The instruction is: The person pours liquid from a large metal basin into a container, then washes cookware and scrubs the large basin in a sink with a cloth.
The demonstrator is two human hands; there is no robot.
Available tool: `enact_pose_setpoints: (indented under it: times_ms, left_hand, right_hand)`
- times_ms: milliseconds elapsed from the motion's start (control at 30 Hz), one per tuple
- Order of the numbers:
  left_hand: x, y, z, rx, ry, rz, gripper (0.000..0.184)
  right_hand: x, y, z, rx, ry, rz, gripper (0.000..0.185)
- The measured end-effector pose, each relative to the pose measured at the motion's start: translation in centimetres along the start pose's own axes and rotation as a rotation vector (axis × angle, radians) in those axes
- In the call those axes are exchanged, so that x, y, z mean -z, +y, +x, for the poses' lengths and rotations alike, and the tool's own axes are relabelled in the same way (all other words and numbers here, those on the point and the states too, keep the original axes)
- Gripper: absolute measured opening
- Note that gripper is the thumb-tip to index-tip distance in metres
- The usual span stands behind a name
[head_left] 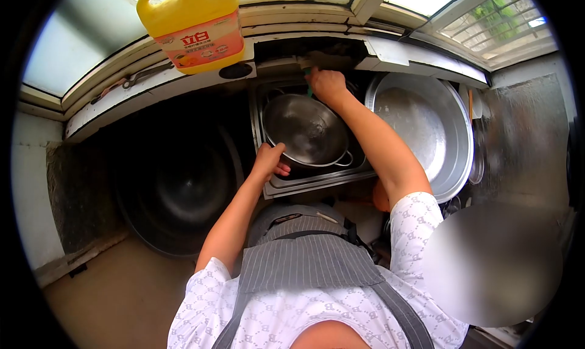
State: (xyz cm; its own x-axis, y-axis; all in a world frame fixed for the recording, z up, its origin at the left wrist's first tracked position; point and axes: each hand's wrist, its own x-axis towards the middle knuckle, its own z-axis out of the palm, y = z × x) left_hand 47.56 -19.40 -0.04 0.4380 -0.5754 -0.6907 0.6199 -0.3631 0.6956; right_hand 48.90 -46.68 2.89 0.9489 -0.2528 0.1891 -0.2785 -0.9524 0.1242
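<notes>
A round metal pot (304, 129) with small loop handles is tilted inside the stainless steel sink (304, 187). My left hand (269, 162) grips the near left part of its rim, thumb on top and fingers curled beneath. Beyond the pot's far rim, my right hand (327, 85) is closed near the back of the sink. A slim green piece (308, 84) shows beside its fingers; what exactly it is cannot be made out. The inside of the pot looks wet and shiny.
A large aluminium basin (420, 129) stands right of the sink. To the left is a big dark wok (189, 184). On the ledge (109, 108) under the windows stands a yellow detergent jug (195, 29), with pliers-like tools (131, 81) beside it.
</notes>
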Motion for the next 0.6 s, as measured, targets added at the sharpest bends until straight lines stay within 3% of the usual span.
enact_pose_setpoints:
  times_ms: [600]
  left_hand:
    - [-0.7, 0.8, 0.7, 0.016, 0.014, 0.021, 0.041]
  right_hand:
    - [1.9, 0.4, 0.8, 0.115, -0.133, 0.003, 0.035]
